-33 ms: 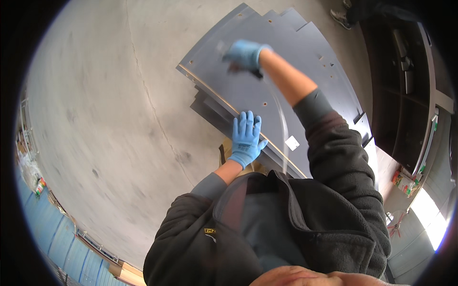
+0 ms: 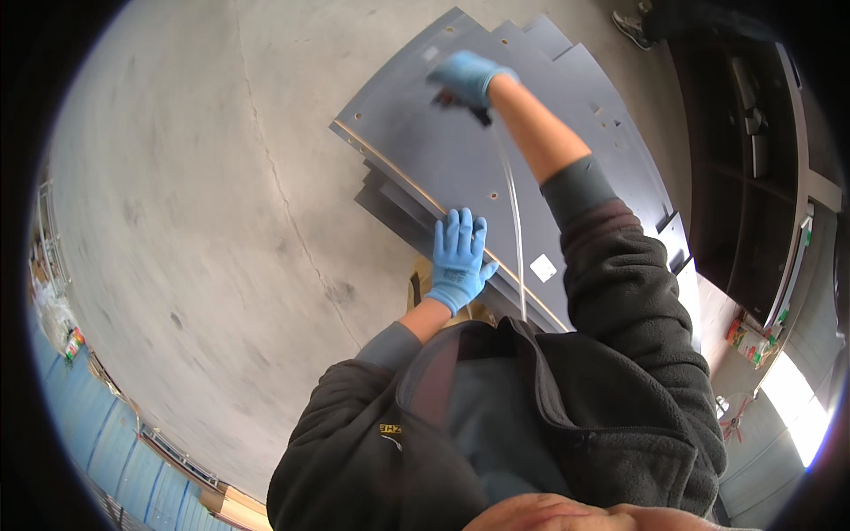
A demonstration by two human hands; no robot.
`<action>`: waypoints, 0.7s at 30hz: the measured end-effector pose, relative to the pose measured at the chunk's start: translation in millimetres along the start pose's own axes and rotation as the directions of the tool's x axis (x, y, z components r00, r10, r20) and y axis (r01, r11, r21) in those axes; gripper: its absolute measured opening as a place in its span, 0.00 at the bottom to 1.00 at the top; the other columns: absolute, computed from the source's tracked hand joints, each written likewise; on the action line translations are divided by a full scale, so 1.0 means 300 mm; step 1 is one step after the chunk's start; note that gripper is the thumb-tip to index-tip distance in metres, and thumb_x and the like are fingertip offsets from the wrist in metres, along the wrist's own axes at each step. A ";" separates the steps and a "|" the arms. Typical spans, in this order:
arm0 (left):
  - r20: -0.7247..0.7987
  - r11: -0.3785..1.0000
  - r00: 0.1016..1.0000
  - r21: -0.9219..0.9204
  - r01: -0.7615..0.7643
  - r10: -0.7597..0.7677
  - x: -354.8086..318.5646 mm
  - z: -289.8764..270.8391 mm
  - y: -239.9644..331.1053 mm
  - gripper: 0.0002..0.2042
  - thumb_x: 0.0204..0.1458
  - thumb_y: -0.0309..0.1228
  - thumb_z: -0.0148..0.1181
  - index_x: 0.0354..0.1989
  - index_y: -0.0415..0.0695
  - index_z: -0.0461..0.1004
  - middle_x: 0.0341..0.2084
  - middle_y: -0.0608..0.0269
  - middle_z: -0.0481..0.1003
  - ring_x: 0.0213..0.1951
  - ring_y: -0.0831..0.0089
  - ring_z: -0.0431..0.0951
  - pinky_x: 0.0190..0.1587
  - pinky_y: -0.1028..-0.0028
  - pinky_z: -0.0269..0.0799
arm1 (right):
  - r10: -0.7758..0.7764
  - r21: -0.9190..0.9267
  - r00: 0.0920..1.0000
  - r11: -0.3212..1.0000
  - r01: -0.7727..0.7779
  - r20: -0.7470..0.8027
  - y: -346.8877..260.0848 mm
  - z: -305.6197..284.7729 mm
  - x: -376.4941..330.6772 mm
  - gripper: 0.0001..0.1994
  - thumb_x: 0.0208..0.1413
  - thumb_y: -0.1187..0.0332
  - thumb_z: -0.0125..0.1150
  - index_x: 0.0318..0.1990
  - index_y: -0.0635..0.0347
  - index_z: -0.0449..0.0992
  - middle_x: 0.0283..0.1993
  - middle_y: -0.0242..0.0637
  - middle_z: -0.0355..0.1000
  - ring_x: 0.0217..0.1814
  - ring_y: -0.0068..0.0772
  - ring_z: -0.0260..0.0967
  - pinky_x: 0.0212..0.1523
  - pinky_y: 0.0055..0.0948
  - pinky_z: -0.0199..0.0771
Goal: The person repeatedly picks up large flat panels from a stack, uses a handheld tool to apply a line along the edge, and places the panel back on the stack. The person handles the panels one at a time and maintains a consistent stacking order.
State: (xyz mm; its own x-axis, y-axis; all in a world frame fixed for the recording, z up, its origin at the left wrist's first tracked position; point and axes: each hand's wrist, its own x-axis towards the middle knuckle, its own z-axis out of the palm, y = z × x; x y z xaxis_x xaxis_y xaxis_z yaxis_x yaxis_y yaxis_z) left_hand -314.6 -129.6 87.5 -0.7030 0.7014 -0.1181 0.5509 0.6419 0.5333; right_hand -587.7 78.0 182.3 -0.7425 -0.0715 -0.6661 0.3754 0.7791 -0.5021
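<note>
A large grey panel [image 2: 425,133] lies on top of a stack of similar boards, with small round holes and a white label [image 2: 543,268] on its face. My left hand [image 2: 458,265], in a blue glove, rests flat on the panel's near-left edge, fingers spread. Above the far part of the panel is my right hand [image 2: 474,78], also gloved in blue and smeared by motion. It is closed round a dark hand tool [image 2: 481,116], mostly hidden by the glove. A clear hose [image 2: 513,195] runs from the tool back toward my body.
Lower boards [image 2: 398,208] jut out beneath the panel's left side. A dark shelf unit [image 2: 744,177] stands at the right, and another person's shoe [image 2: 631,29] shows at the far right. Concrete floor [image 2: 177,195] stretches across the left.
My right hand has moved slightly farther away and to the right with the tool, and the hose has shifted to the left. My left hand stays almost in place.
</note>
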 end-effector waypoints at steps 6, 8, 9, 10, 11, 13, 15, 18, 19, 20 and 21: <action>-0.013 1.000 1.000 -0.013 -0.004 0.004 0.010 0.008 -0.015 0.47 0.48 0.51 0.75 0.74 0.39 0.62 0.74 0.34 0.55 0.76 0.33 0.53 0.77 0.34 0.45 | 0.037 -0.062 0.955 0.998 -0.019 0.294 0.076 0.014 0.115 0.30 0.70 0.42 0.51 0.36 0.64 0.81 0.30 0.39 0.79 0.29 0.34 0.77 0.40 0.33 0.81; 0.020 1.000 1.000 -0.029 -0.001 0.002 0.005 0.012 -0.015 0.47 0.48 0.51 0.75 0.74 0.40 0.62 0.74 0.34 0.55 0.76 0.33 0.52 0.77 0.34 0.45 | 0.054 0.114 0.977 0.990 -0.079 0.206 0.122 0.010 0.135 0.23 0.69 0.50 0.51 0.40 0.64 0.81 0.33 0.43 0.81 0.21 0.38 0.75 0.33 0.38 0.80; 0.046 1.000 0.999 -0.026 0.004 -0.003 0.004 0.013 -0.015 0.48 0.49 0.51 0.75 0.74 0.40 0.61 0.74 0.34 0.55 0.76 0.33 0.52 0.77 0.33 0.44 | 0.181 0.269 0.975 0.940 -0.210 0.126 0.139 -0.002 0.138 0.21 0.69 0.54 0.51 0.40 0.65 0.81 0.34 0.44 0.82 0.19 0.38 0.74 0.31 0.39 0.80; -0.001 1.000 1.000 -0.008 -0.010 0.010 0.003 0.015 -0.014 0.48 0.49 0.52 0.75 0.74 0.40 0.61 0.74 0.35 0.55 0.76 0.33 0.52 0.77 0.33 0.44 | 0.223 0.183 0.974 0.960 -0.211 -0.048 0.145 -0.022 0.142 0.21 0.71 0.56 0.48 0.44 0.69 0.79 0.35 0.45 0.83 0.16 0.40 0.73 0.27 0.40 0.80; 0.004 1.000 1.000 0.006 -0.008 0.008 0.001 0.015 -0.012 0.48 0.49 0.52 0.75 0.75 0.40 0.60 0.74 0.35 0.55 0.76 0.33 0.52 0.76 0.33 0.44 | 0.338 0.246 0.941 0.915 -0.319 -0.035 0.146 -0.032 0.136 0.21 0.71 0.57 0.47 0.46 0.69 0.79 0.35 0.44 0.84 0.16 0.40 0.73 0.24 0.41 0.78; 0.021 1.000 1.000 0.015 -0.003 0.003 -0.003 0.015 -0.010 0.48 0.49 0.52 0.75 0.75 0.40 0.60 0.74 0.35 0.55 0.76 0.33 0.52 0.76 0.33 0.44 | 0.416 0.264 0.908 0.882 -0.390 -0.048 0.127 -0.037 0.123 0.21 0.72 0.58 0.45 0.47 0.68 0.79 0.36 0.42 0.84 0.18 0.39 0.75 0.21 0.42 0.77; 0.032 1.000 0.999 0.010 0.000 0.000 -0.003 0.015 -0.010 0.49 0.49 0.52 0.75 0.75 0.39 0.59 0.74 0.34 0.55 0.76 0.33 0.52 0.77 0.33 0.44 | 0.402 0.213 0.916 0.894 -0.393 0.003 0.092 -0.001 0.106 0.23 0.72 0.54 0.46 0.51 0.65 0.80 0.38 0.41 0.85 0.23 0.38 0.78 0.23 0.43 0.78; 0.049 1.000 0.999 0.003 0.001 -0.001 -0.001 0.009 -0.012 0.49 0.50 0.52 0.75 0.75 0.39 0.60 0.74 0.34 0.55 0.76 0.33 0.52 0.77 0.33 0.44 | -0.043 0.016 0.868 0.999 0.040 0.495 0.027 0.142 0.066 0.25 0.69 0.47 0.49 0.41 0.58 0.86 0.42 0.33 0.85 0.30 0.36 0.80 0.32 0.41 0.81; 0.049 1.000 0.999 0.001 -0.002 0.002 0.004 0.007 -0.013 0.48 0.50 0.52 0.75 0.75 0.39 0.60 0.74 0.34 0.55 0.76 0.33 0.52 0.77 0.33 0.44 | 0.027 -0.176 0.860 0.982 0.073 0.510 0.005 0.158 0.075 0.24 0.69 0.49 0.49 0.43 0.58 0.86 0.43 0.33 0.86 0.30 0.39 0.81 0.32 0.42 0.81; 0.035 1.000 0.999 0.007 -0.007 0.006 0.006 0.006 -0.014 0.48 0.50 0.52 0.75 0.75 0.39 0.60 0.74 0.34 0.55 0.76 0.32 0.53 0.77 0.33 0.44 | 0.013 -0.275 0.804 0.943 0.189 0.595 -0.024 0.191 0.067 0.23 0.69 0.51 0.50 0.45 0.59 0.86 0.45 0.33 0.86 0.30 0.41 0.82 0.31 0.43 0.82; 0.026 1.000 1.000 0.010 -0.009 0.009 0.006 0.004 -0.013 0.48 0.50 0.52 0.75 0.75 0.38 0.61 0.74 0.34 0.55 0.76 0.32 0.53 0.77 0.33 0.44 | 0.084 -0.196 0.869 0.981 0.015 0.487 -0.032 0.179 0.068 0.22 0.69 0.53 0.50 0.46 0.59 0.86 0.46 0.35 0.86 0.29 0.44 0.82 0.30 0.45 0.82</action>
State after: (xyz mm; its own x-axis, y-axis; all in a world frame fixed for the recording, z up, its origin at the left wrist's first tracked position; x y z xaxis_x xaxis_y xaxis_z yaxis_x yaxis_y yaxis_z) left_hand -317.5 -130.4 84.3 -0.6860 0.7149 -0.1352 0.5620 0.6387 0.5256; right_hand -576.7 35.4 143.9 -0.3435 -0.3005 -0.8898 0.2482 0.8847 -0.3946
